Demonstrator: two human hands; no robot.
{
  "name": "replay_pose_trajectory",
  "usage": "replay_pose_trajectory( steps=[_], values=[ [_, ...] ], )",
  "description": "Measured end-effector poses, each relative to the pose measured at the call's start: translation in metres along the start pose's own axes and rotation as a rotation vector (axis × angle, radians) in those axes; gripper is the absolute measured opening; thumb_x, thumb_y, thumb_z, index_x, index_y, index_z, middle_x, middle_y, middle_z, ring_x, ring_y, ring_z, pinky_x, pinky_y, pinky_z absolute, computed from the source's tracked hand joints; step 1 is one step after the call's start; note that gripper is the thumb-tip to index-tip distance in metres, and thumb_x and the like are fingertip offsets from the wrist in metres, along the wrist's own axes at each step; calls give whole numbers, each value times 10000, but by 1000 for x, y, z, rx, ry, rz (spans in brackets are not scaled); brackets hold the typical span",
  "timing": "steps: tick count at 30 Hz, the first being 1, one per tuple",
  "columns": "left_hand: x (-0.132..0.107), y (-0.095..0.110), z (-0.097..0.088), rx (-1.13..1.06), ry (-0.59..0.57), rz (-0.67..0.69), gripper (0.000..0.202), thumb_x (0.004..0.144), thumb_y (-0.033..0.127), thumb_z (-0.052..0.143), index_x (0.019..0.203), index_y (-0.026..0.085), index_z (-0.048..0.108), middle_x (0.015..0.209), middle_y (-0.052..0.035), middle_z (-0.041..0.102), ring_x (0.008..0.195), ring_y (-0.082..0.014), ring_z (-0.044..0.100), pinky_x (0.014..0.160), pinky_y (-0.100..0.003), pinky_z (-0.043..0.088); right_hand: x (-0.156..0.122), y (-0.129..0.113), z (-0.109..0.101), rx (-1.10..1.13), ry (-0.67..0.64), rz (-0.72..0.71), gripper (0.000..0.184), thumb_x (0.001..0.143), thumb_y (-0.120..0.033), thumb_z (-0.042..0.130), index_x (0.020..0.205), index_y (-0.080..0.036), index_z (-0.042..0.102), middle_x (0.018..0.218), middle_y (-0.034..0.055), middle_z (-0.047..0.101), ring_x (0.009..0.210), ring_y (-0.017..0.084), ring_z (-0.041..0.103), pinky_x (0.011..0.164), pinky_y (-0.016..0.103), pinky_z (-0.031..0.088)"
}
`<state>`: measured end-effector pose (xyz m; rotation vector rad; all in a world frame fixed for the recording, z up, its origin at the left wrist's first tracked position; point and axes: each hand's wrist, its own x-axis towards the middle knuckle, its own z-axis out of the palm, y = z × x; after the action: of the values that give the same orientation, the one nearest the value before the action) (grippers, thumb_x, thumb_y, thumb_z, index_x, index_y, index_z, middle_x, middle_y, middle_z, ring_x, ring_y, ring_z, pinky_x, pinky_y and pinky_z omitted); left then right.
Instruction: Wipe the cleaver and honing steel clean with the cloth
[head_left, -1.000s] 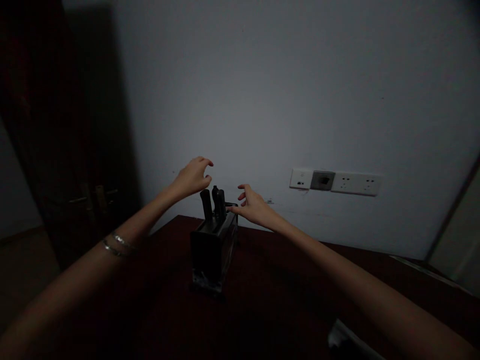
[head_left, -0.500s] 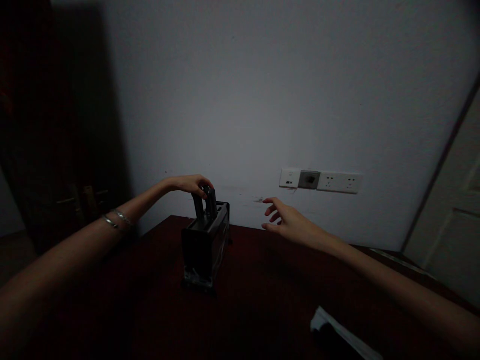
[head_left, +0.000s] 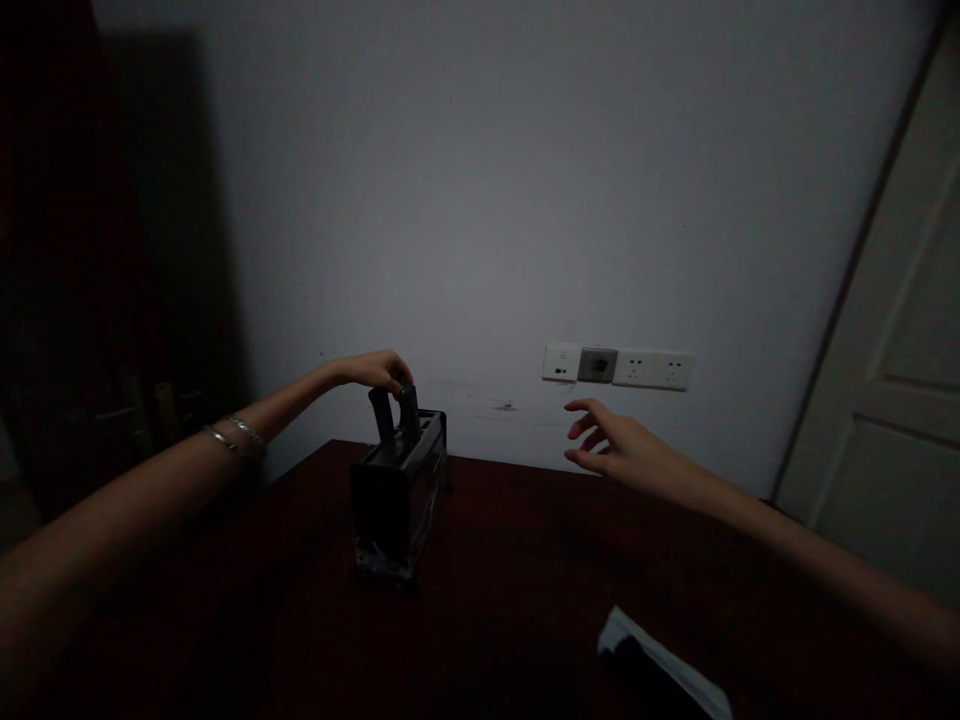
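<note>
Pinching the top of the rear handle (head_left: 409, 405) with my left hand (head_left: 390, 372), thumb on one side and fingers over the other. That's as far along as I'd call it: hand on, handle seated in the black block (head_left: 381, 518), not lifted clear. The block stands upright toward the left of the dark red table (head_left: 502, 545), near the wall. My right hand (head_left: 611, 447) hangs in the air well right of it, fingers loosely curled, thumb apart, holding nothing.

Counting stuff: one block, two handles I can make out for sure (the front handle (head_left: 382, 414) leans a bit); my fingers could be hiding another, can't tell. Two silver bracelets (head_left: 246, 430) on my left arm, four wall plates (head_left: 634, 368) in a row, three white and one grey. Plus one white-and-dark thing (head_left: 664, 660) down front, too murky to name.
</note>
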<state>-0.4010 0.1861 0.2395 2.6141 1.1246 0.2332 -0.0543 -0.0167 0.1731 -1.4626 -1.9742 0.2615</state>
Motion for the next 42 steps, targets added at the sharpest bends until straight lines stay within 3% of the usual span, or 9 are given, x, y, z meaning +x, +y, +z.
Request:
replay_pose_trajectory(
  steps=[5,12,23,28,31,33,36,39,42],
  values=[
    [4,2,-23,-84,-21,16,362,633,292,642,954,127,621,829,-71,685,730,-166,608,682,-268,420,-4,3,-10,-34,-5,4,445,726,-263,548,1135,-186,389,946,104,588,720,185,608,621,329,506],
    [8,21,-72,-39,9,-29,432,618,320,647,996,113,621,845,-80,688,753,-182,620,718,-290,438,1,6,-24,-122,28,-55,406,737,-282,550,1110,-178,427,876,80,618,691,180,612,647,334,497],
    [10,75,-160,59,126,-82,472,585,350,682,987,104,647,826,-47,674,864,-212,596,798,-319,419,-1,-5,-49,-205,17,-37,374,747,-300,530,1086,-152,475,831,79,647,711,193,607,645,326,457],
    [2,111,-209,147,185,51,610,708,356,620,1128,-66,486,767,-24,646,856,-125,524,831,-345,377,-2,-8,-64,-238,30,-52,342,750,-313,534,1057,-164,505,770,61,650,635,174,596,590,303,443],
    [-5,136,-227,211,222,145,649,743,388,583,1135,-108,434,728,0,631,837,-84,493,844,-336,360,-3,-13,-67,-196,50,-48,315,741,-299,544,1023,-158,533,718,49,645,594,161,588,558,290,442],
    [-8,154,-230,239,262,201,657,744,411,578,1122,-109,442,727,4,631,825,-70,486,849,-319,357,-5,-17,-65,-99,55,-33,296,730,-295,556,984,-143,552,672,44,638,562,155,586,531,285,447],
    [-12,179,-219,219,289,324,688,709,437,620,1082,-121,466,744,-24,651,790,-62,478,829,-295,377,-10,-26,-53,162,27,24,275,717,-319,579,915,-129,572,658,52,642,545,154,596,502,285,467],
    [-16,201,-190,138,273,412,654,690,411,659,1066,-100,502,774,-64,667,764,-81,503,795,-304,406,-18,-34,-35,428,-23,91,262,720,-368,591,824,-128,602,676,70,655,563,152,608,502,284,484],
    [-19,215,-149,28,288,414,518,648,345,700,1025,4,603,788,-74,673,774,-154,580,757,-311,432,-32,-41,-15,667,-53,170,312,734,-421,578,781,-116,619,673,86,664,575,157,622,522,286,493]
  ],
)
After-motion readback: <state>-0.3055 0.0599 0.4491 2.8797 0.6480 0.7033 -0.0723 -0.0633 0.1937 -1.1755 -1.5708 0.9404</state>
